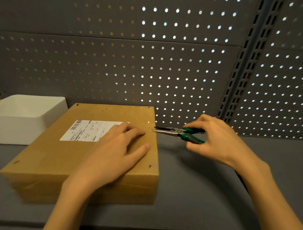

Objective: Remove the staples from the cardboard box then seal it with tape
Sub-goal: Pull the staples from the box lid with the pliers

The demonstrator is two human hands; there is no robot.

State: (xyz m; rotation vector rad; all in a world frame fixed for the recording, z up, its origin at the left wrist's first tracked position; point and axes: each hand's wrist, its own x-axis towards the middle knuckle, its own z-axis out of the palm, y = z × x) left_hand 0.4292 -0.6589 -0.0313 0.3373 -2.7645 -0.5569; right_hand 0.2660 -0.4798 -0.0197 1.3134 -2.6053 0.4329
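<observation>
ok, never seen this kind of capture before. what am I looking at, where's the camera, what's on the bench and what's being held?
There is no machine here: a person works with two bare hands. The single picture comes from a wide-angle camera worn on the person's head, looking forward and down, so the arms enter from the bottom edge.

On the grey bench lies a flat cardboard box with a white shipping label on top. Beside it, at the far left, stands a white foam container. Behind everything is a grey pegboard wall.

The left hand rests flat on the box top, fingers straight, steadying it. The right hand grips green-handled needle-nose pliers, whose tips reach the box's right edge, where a small staple seems to sit. No tape is in view.
</observation>
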